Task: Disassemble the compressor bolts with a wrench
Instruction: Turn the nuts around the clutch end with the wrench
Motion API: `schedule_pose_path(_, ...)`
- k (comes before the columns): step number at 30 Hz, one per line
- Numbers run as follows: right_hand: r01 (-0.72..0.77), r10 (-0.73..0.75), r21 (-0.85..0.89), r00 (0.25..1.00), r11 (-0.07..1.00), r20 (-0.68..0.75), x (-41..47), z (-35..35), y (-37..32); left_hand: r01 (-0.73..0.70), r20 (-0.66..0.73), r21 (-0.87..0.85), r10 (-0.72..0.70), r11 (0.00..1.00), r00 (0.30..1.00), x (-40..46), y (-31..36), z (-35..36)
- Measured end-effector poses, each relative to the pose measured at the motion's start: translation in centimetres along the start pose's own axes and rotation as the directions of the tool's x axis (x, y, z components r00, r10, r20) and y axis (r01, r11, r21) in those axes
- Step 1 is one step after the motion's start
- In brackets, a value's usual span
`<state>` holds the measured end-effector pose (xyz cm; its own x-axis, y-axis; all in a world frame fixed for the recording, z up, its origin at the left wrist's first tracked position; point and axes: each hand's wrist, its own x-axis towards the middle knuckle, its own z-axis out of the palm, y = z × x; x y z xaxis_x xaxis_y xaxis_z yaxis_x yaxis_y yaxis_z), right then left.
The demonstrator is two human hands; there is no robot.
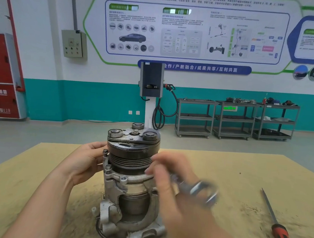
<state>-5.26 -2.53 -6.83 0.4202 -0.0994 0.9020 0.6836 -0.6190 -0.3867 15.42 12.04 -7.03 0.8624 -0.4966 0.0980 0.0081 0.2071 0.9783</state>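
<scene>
Compressor [130, 175] upright at mid-desk, near front edge, pulley end up for reaching bolts [108, 168]. Left hand [84, 161] flat against housing, fingers relaxed, steadying. Right hand [168, 178] blurred, fingers curled around wrench [197, 188]. Screwdriver [279, 228] parked near right edge.

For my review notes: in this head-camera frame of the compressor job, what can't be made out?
- Wrench: smeared by motion blur; jaw type and whether it sits on a bolt are unreadable.
- Right hand: blurred, so the finger grip is unclear.
- Compressor: far side faces away; right flank is behind the right hand.
- Left hand: fingertips hidden behind the compressor.
- File: handle cut off by the bottom edge.
</scene>
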Motion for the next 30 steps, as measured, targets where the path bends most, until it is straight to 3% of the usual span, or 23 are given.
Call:
schedule_pose_path(2, -0.233, 0.27, 0.298, 0.959, 0.926, -0.088, 1.0, -0.9, -0.5, 0.002, 0.01, 0.006, -0.002, 1.0, 1.0, -0.1, 0.0, 0.0)
schedule_pose_path(7, -0.402, 0.598, 0.601, 0.785, 0.691, -0.163, 3.0, -3.0, 1.3, 0.015, -0.017, -0.019, -0.015, 1.0, 1.0, 0.0, -0.4, 0.2)
schedule_pose_path(14, -0.456, 0.686, 0.701, 0.725, 0.549, -0.066, 3.3, -3.2, 3.1, 0.017, -0.005, 0.005, -0.017, 1.0, 1.0, -0.1, -0.2, 0.2)
schedule_pose_path(20, -0.463, 0.785, 0.856, 0.608, 0.229, 0.118, 3.1, -3.8, 4.4, 0.009, 0.043, 0.032, -0.01, 0.999, 0.999, -0.4, -0.1, 0.3)
schedule_pose_path(22, -0.411, 0.77, 0.856, 0.637, 0.314, 0.024, 2.6, -3.2, 4.6, 0.009, 0.045, 0.032, -0.01, 0.999, 0.999, -0.4, -0.1, 0.3)
schedule_pose_path(24, -0.304, 0.651, 0.772, 0.737, 0.558, -0.181, 1.3, -2.2, 4.4, 0.011, 0.044, 0.037, -0.012, 0.999, 0.999, -0.5, -0.1, 0.4)
schedule_pose_path(26, -0.123, 0.383, 0.564, 0.847, 0.816, -0.37, 0.0, -1.2, 4.1, 0.012, 0.039, 0.029, -0.014, 0.999, 0.999, -0.5, -0.1, 0.4)
schedule_pose_path(28, 0.079, 0.04, 0.297, 0.926, 0.952, -0.374, -0.9, -0.5, 3.8, 0.016, 0.035, 0.027, -0.017, 1.0, 0.999, -0.5, -0.1, 0.3)
schedule_pose_path(30, 0.214, -0.198, 0.053, 0.957, 0.976, -0.21, -1.2, -0.3, 3.5, 0.016, 0.036, 0.027, -0.017, 0.999, 0.999, -0.4, -0.1, 0.2)
